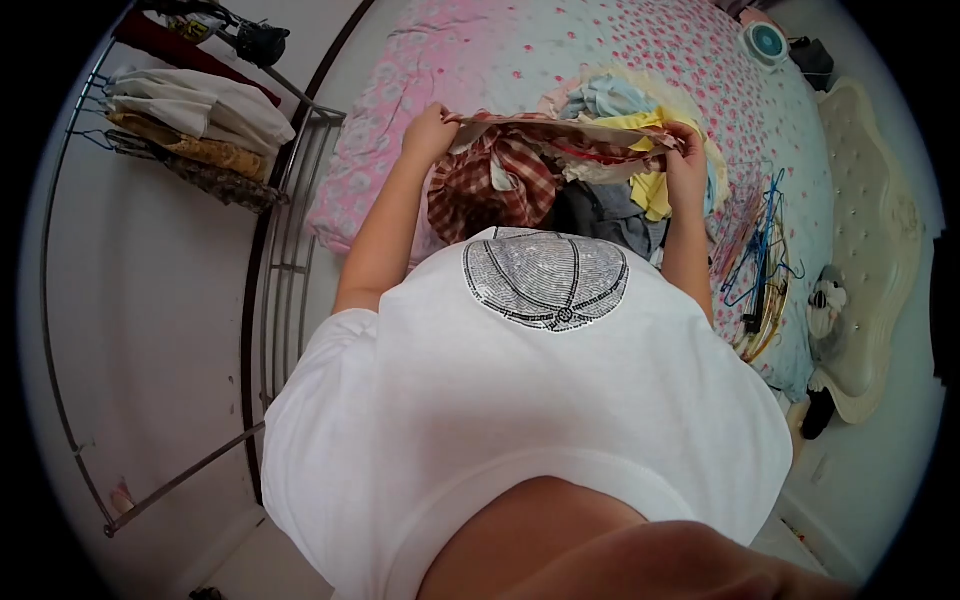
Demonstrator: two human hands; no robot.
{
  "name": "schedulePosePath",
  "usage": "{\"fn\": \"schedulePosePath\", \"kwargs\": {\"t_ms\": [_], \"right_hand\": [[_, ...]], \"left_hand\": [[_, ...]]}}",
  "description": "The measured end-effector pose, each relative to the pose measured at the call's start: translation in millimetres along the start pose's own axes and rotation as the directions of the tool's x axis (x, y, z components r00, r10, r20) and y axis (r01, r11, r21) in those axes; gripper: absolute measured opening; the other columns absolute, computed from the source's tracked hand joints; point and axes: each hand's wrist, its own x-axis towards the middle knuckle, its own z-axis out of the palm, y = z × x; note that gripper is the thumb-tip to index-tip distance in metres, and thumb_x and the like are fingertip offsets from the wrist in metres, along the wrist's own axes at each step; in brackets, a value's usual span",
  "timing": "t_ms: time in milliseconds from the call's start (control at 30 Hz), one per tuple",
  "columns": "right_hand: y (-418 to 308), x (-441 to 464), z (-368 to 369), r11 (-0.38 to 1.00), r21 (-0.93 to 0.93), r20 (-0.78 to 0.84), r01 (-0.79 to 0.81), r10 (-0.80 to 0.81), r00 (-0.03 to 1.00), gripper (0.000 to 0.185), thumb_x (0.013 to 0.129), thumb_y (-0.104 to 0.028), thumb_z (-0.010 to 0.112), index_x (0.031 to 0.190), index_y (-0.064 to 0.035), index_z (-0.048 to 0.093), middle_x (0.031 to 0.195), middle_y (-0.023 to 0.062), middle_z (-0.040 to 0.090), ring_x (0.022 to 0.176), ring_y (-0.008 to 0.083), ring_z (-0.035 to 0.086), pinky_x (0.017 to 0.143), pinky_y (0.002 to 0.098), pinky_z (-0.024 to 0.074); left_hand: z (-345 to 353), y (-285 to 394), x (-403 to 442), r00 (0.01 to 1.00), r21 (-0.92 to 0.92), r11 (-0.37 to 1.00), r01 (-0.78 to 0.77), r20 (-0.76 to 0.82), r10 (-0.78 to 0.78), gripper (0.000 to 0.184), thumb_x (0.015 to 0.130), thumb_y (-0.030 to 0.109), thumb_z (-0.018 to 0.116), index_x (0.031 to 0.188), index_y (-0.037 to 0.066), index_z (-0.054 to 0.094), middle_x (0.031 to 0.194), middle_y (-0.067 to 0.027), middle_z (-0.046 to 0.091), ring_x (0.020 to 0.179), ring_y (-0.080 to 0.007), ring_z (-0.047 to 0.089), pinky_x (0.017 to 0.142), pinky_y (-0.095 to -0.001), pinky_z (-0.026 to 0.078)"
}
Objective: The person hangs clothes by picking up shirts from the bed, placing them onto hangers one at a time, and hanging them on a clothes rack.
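A red-and-white checked garment (500,180) is stretched between my two hands above the bed. At its left end, my left hand (432,134) is closed on the upper edge. Opposite, my right hand (684,152) pinches the other end of that edge. The garment's lower part hangs toward my chest and is partly hidden by my white shirt. Just beyond and beneath it lies a pile of clothes, with a yellow piece (652,195), a light blue piece (605,98) and a dark grey piece (615,215).
Several hangers (765,265) lie on the bed (450,60) to the right, near the padded headboard (868,230). A small fan (766,43) stands at the far right corner. On the left is a metal clothes rack (290,268) with hanging clothes (195,105).
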Motion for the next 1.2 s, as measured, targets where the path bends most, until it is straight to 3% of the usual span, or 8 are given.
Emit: {"fn": "schedulePosePath", "kwargs": {"t_ms": [167,367,467,567,667,867,1067,1200], "right_hand": [[30.2,6.7,-2.2,0.981,0.078,-0.058,-0.176,0.181,0.982,0.027,0.083,-0.003,0.037,0.108,-0.0047,0.045,0.095,0.0078,0.053,0.076,0.014,0.054,0.066,0.029,0.047],[31.9,12.3,-9.2,0.915,0.272,0.083,-0.298,0.286,0.955,0.028,0.087,-0.01,0.036,0.114,-0.0047,0.042,0.097,0.0074,0.053,0.074,0.0149,0.053,0.065,0.0283,0.0442],[31.7,11.0,-9.5,0.886,0.404,0.036,-0.226,0.231,0.972,0.03,0.086,-0.009,0.039,0.116,-0.0049,0.043,0.095,0.0074,0.054,0.079,0.0145,0.053,0.067,0.0275,0.044],[22.3,6.5,-16.1,0.849,0.482,0.052,-0.217,0.219,0.974,0.031,0.084,-0.007,0.042,0.115,-0.0056,0.045,0.09,0.0059,0.055,0.08,0.0128,0.053,0.068,0.0266,0.0438],[3.6,-4.9,-21.9,0.783,0.557,0.185,-0.277,0.208,0.96,0.032,0.083,-0.006,0.044,0.115,-0.0063,0.046,0.09,0.0046,0.056,0.08,0.0121,0.052,0.068,0.0268,0.044],[5.3,-24.4,-37.2,0.78,0.54,0.217,-0.316,0.234,0.948,0.036,0.08,-0.011,0.056,0.114,-0.0096,0.047,0.091,0.0021,0.056,0.073,0.0101,0.054,0.063,0.0227,0.0427],[8.9,-33.9,-44.6,0.672,0.684,0.097,-0.285,0.304,0.948,0.03,0.083,-0.014,0.052,0.113,-0.0092,0.047,0.105,0.0064,0.053,0.095,0.0193,0.05,0.082,0.0338,0.0412],[18.7,-44.8,-60.3,0.465,0.85,0.162,-0.247,0.214,0.963,0.041,0.083,-0.018,0.053,0.121,-0.0115,0.039,0.122,0.0114,0.043,0.112,0.0265,0.042,0.095,0.0409,0.0332]], "left_hand": [[-8.7,0.0,-9.6,0.914,-0.68,0.688,0.255,0.403,0.059,0.033,0.071,0.007,0.05,0.104,0.005,0.054,0.086,-0.0076,0.057,0.069,-0.0159,0.057,0.048,-0.0324,0.052],[-15.5,-9.4,-9.2,0.935,-0.657,0.75,0.079,0.31,0.173,0.04,0.067,0.003,0.052,0.106,0.004,0.05,0.085,-0.0075,0.057,0.076,-0.016,0.057,0.051,-0.0305,0.051],[14.0,-51.5,12.1,0.954,-0.337,0.896,-0.287,-0.184,0.237,0.043,0.066,0.003,0.053,0.108,0.005,0.049,0.087,-0.0075,0.058,0.077,-0.0167,0.058,0.061,-0.0284,0.049],[11.4,-58.7,3.4,0.968,-0.393,0.899,-0.195,-0.223,0.112,0.038,0.068,0.004,0.053,0.106,0.004,0.05,0.093,-0.0097,0.058,0.084,-0.0202,0.057,0.072,-0.0296,0.047],[4.7,-61.0,-5.4,0.99,-0.805,0.578,0.135,0.081,-0.119,0.028,0.073,0.006,0.05,0.101,0.004,0.051,0.102,-0.0106,0.057,0.091,-0.0253,0.056,0.077,-0.0344,0.046],[10.5,-41.6,-42.3,0.97,-0.965,-0.112,0.238,0.231,0.077,0.017,0.084,0.013,0.045,0.096,0.004,0.053,0.101,-0.0141,0.056,0.096,-0.0302,0.053,0.085,-0.0437,0.044],[-2.2,-13.7,-76.0,0.914,-0.935,-0.115,0.335,0.293,0.28,0.025,0.081,0.011,0.049,0.105,0.003,0.053,0.08,-0.0062,0.059,0.079,-0.0189,0.058,0.079,-0.0366,0.047],[-3.3,-22.8,-71.4,0.892,-0.931,-0.002,0.364,0.348,0.287,0.032,0.081,0.011,0.047,0.111,0.0,0.049,0.099,-0.0113,0.056,0.091,-0.0256,0.056,0.081,-0.038,0.047]]}}
